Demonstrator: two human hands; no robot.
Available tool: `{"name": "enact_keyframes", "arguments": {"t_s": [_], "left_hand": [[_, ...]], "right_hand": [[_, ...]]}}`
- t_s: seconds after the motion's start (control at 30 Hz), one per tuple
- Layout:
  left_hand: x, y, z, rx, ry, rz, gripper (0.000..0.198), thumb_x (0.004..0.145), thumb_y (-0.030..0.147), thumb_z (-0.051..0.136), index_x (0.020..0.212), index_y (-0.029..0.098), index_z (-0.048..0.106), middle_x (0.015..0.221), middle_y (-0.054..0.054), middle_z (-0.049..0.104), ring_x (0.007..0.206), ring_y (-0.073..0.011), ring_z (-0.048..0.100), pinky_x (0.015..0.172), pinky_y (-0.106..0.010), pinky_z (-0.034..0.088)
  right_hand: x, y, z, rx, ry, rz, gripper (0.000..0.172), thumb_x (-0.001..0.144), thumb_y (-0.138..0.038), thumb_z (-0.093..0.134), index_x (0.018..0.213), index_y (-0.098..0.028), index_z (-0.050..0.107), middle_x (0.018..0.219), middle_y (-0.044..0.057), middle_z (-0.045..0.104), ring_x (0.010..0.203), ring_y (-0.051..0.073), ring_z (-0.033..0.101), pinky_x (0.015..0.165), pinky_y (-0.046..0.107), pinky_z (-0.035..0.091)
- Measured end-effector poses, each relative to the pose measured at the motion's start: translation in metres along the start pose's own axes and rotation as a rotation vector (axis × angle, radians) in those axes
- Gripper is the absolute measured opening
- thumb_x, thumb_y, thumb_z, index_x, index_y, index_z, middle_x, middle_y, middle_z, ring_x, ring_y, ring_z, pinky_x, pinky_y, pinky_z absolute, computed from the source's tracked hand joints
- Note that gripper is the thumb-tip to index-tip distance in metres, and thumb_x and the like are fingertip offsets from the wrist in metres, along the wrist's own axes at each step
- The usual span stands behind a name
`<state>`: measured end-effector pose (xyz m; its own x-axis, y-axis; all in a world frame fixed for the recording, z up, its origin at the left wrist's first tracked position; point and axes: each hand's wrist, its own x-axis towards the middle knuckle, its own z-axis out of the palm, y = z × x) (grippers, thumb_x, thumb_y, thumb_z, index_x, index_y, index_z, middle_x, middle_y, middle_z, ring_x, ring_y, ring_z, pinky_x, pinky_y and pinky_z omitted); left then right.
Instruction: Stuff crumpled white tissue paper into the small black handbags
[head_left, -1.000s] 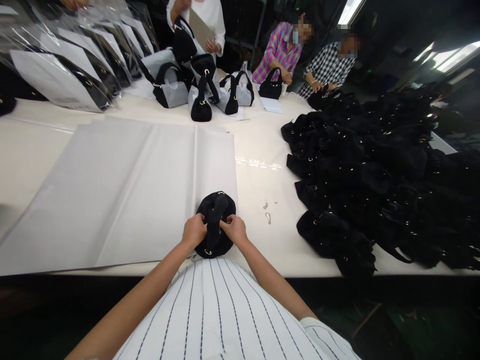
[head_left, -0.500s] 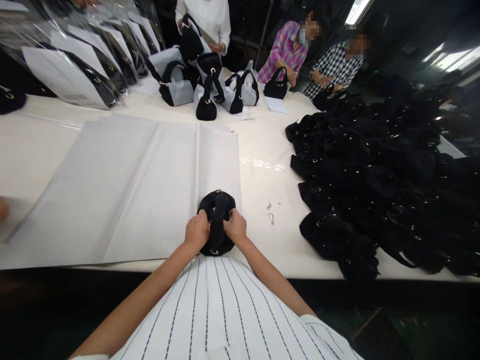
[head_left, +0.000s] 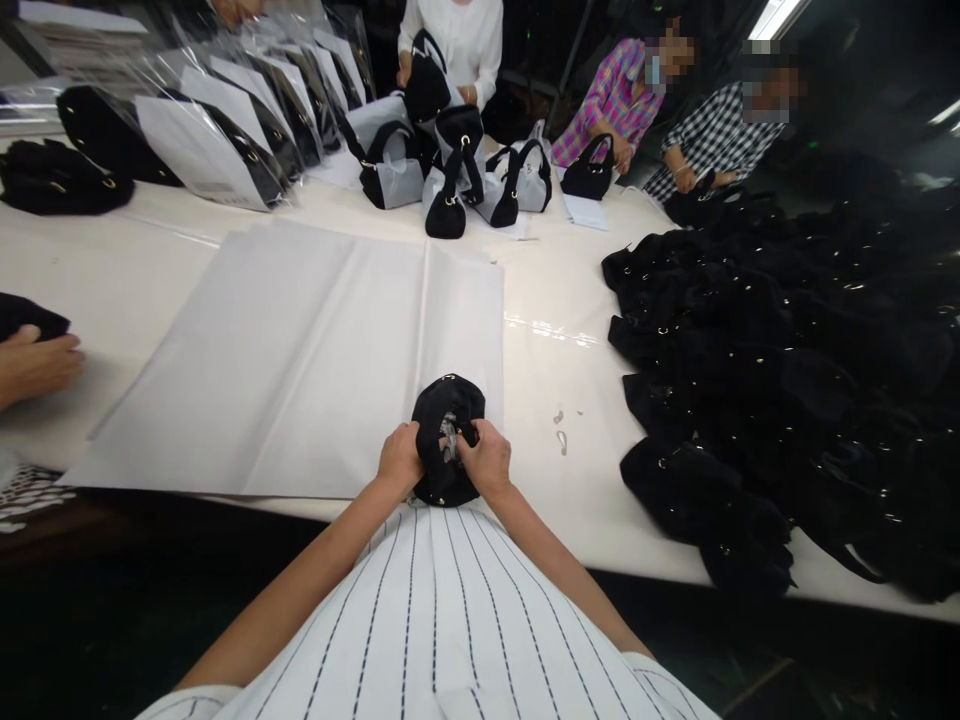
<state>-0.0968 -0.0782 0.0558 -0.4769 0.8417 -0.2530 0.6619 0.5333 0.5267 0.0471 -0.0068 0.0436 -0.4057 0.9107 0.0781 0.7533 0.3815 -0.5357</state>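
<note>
A small black handbag (head_left: 430,470) with gold rings stands at the table's front edge, its mouth facing up and something pale and shiny showing inside. My left hand (head_left: 400,458) is closed on the bag's left rim. On the opposite side my right hand (head_left: 487,458) grips the right rim, its thumb and fingers curled over the edge into the opening. Some of the fingers are hidden by the cloth. Under the bag's left side and beyond it lie large sheets of white paper (head_left: 360,330).
A big heap of black bags (head_left: 757,380) covers the table's right side. Paper-wrapped bags (head_left: 450,190) stand at the back, bagged ones (head_left: 217,150) at back left. Small scraps (head_left: 562,442) lie right of my hands. A co-worker's hand (head_left: 41,365) holds something black at left; other people work opposite.
The black strap that crossed the bag's mouth has moved aside, and the opening shows now. The view has swung left, bringing in a co-worker's hand with a black item.
</note>
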Motion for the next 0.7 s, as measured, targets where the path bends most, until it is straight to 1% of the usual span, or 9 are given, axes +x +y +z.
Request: {"name": "enact_keyframes", "arguments": {"t_s": [0.03,0.1,0.23,0.37,0.43,0.57,0.7], "left_hand": [[0.002,-0.004,0.004,-0.039,-0.017,-0.008,0.019,0.08,0.039,0.061,0.079,0.02,0.063,0.081,-0.007,0.067,0.082,-0.0248,0.064,0.068,-0.03,0.045],[0.007,-0.008,0.012,-0.108,-0.012,-0.036,0.021,0.079,0.04,0.06,0.074,0.02,0.064,0.079,-0.005,0.069,0.079,-0.0226,0.064,0.067,-0.028,0.044],[0.011,-0.006,0.024,-0.163,0.081,-0.07,0.022,0.078,0.038,0.058,0.075,0.017,0.064,0.078,-0.006,0.07,0.074,-0.0208,0.064,0.068,-0.029,0.045],[0.007,0.003,0.025,-0.128,0.152,0.018,0.023,0.083,0.033,0.05,0.087,0.017,0.065,0.088,-0.007,0.072,0.089,-0.0238,0.065,0.079,-0.032,0.048],[0.004,0.004,0.024,-0.134,0.174,0.055,0.024,0.085,0.034,0.048,0.091,0.018,0.064,0.092,-0.007,0.071,0.094,-0.0244,0.065,0.082,-0.032,0.048],[0.003,0.001,0.026,-0.239,0.148,0.049,0.023,0.083,0.038,0.053,0.087,0.018,0.063,0.086,-0.006,0.07,0.085,-0.0232,0.066,0.076,-0.031,0.049],[0.01,-0.002,0.025,-0.336,0.037,0.034,0.024,0.077,0.039,0.06,0.09,0.019,0.06,0.089,-0.005,0.07,0.083,-0.0221,0.065,0.075,-0.032,0.05]], "right_hand": [[0.0,0.0,0.0,-0.002,-0.004,-0.03,0.013,0.084,-0.029,0.059,0.092,-0.019,0.062,0.085,0.002,0.065,0.077,0.017,0.059,0.069,0.027,0.039],[0.0,-0.003,0.001,-0.024,-0.018,-0.075,0.01,0.086,-0.026,0.057,0.091,-0.019,0.061,0.087,0.003,0.065,0.08,0.018,0.059,0.07,0.027,0.039],[-0.003,-0.013,0.0,-0.105,-0.042,-0.099,0.006,0.088,-0.025,0.056,0.089,-0.019,0.057,0.088,0.005,0.063,0.082,0.02,0.058,0.071,0.03,0.04],[-0.01,-0.022,-0.001,-0.142,-0.066,-0.142,0.003,0.088,-0.023,0.055,0.09,-0.02,0.053,0.089,0.006,0.062,0.082,0.021,0.056,0.07,0.031,0.039],[-0.011,-0.022,0.0,-0.149,-0.068,-0.158,0.002,0.088,-0.022,0.054,0.089,-0.021,0.052,0.088,0.006,0.062,0.082,0.021,0.056,0.069,0.031,0.039],[-0.003,-0.015,0.005,-0.154,-0.084,-0.134,0.004,0.085,-0.022,0.055,0.088,-0.021,0.052,0.087,0.005,0.063,0.079,0.02,0.056,0.066,0.031,0.037],[0.003,-0.006,0.008,-0.162,-0.102,-0.081,0.007,0.082,-0.022,0.058,0.088,-0.021,0.053,0.086,0.004,0.064,0.077,0.02,0.056,0.063,0.03,0.036]]}}
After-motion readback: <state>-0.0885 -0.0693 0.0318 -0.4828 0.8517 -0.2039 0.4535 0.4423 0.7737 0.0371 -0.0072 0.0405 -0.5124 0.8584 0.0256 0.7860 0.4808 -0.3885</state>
